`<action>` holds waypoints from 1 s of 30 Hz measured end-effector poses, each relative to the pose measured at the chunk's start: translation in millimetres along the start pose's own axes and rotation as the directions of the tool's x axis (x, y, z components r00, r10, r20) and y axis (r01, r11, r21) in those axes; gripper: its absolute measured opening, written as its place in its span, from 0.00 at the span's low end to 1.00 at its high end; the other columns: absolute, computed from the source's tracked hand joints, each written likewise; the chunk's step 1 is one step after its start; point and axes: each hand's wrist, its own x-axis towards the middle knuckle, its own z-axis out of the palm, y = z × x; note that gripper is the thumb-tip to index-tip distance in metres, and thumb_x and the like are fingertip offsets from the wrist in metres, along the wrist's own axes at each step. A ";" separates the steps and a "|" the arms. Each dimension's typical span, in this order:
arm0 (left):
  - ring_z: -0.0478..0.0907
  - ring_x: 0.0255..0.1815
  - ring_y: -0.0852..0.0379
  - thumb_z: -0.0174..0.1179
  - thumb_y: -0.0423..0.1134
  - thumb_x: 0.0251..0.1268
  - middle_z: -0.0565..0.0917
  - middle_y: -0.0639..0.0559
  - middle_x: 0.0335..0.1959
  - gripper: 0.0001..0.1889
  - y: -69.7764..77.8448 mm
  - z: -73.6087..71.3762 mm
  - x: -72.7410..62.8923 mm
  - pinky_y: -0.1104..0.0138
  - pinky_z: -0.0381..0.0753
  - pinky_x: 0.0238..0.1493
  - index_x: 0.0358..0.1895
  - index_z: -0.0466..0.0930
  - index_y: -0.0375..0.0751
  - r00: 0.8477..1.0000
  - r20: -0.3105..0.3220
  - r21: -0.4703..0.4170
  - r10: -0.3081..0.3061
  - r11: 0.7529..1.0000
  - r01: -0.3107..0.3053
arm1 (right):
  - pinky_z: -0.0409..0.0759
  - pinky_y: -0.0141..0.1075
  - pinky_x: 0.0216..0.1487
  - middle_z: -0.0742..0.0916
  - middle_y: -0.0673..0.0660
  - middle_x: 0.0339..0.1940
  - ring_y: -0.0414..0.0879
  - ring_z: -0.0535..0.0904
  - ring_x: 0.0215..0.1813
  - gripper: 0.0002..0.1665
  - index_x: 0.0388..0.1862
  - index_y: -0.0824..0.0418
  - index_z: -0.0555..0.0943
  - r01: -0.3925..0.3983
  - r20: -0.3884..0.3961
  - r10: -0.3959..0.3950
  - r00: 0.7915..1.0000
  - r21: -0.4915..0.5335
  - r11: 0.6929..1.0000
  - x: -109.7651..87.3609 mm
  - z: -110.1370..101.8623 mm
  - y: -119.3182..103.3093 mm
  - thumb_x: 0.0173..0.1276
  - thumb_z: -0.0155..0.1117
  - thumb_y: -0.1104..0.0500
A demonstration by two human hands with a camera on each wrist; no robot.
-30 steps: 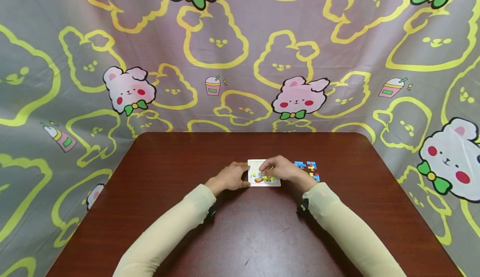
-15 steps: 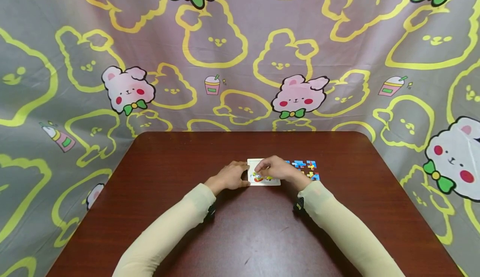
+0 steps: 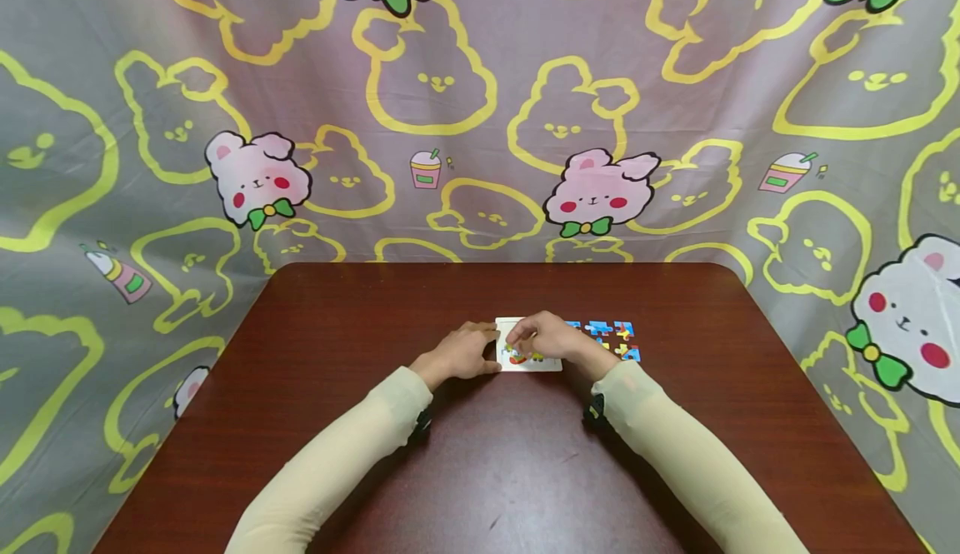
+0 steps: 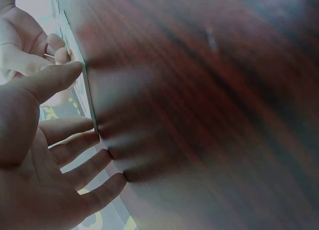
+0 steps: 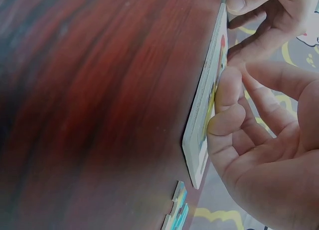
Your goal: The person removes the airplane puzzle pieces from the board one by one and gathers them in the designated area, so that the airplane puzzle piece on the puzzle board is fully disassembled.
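A thin, pale puzzle board (image 3: 506, 326) with a colourful printed picture lies flat on the dark table. My left hand (image 3: 461, 351) is at its left side, thumb by the near corner. In the left wrist view the left fingers (image 4: 87, 167) are spread and fairly straight, tips down at the board's edge and the tabletop. Over the board, my right hand (image 3: 553, 336) has curled fingers (image 5: 228, 119) low against its face, thumb close to the index finger. I cannot tell whether a piece sits between them.
Just right of the board lie several loose jigsaw pieces (image 3: 598, 328), blue with yellow and red, partly covered by the right wrist. The brown table (image 3: 390, 296) reaches back to a grey curtain (image 3: 480, 146) with cartoon bears.
My right hand has shifted slightly left over the board, uncovering more of the loose pieces. The left hand and the board have stayed in place.
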 end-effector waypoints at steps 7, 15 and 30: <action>0.66 0.74 0.40 0.67 0.51 0.64 0.69 0.43 0.75 0.34 0.7 0.4 -0.5 0.46 0.73 0.68 0.70 0.72 0.40 1.000 -0.002 -0.002 -0.012 1.000 0.012 | 0.76 0.31 0.31 0.89 0.57 0.36 0.40 0.80 0.35 0.14 0.44 0.63 0.88 -0.036 -0.011 0.036 0.999 0.027 0.999 -0.3 0.2 -2.5 0.60 0.62 0.70; 0.65 0.74 0.40 0.66 0.52 0.64 0.69 0.44 0.75 0.34 0.6 0.8 -0.4 0.44 0.72 0.68 0.71 0.72 0.41 1.000 0.006 -0.014 -0.016 1.000 0.016 | 0.74 0.30 0.27 0.88 0.54 0.29 0.39 0.78 0.29 0.15 0.43 0.63 0.88 -0.053 -0.027 0.053 0.998 0.021 0.998 0.7 2.2 -2.9 0.59 0.61 0.71; 0.65 0.75 0.41 0.66 0.52 0.64 0.69 0.44 0.75 0.34 0.8 -0.4 -1.0 0.44 0.72 0.68 0.71 0.71 0.41 1.000 0.003 -0.009 -0.019 1.000 0.019 | 0.72 0.29 0.23 0.84 0.52 0.22 0.39 0.77 0.22 0.17 0.42 0.64 0.88 -0.058 -0.055 0.059 0.997 0.025 0.998 2.5 4.0 -1.4 0.58 0.59 0.73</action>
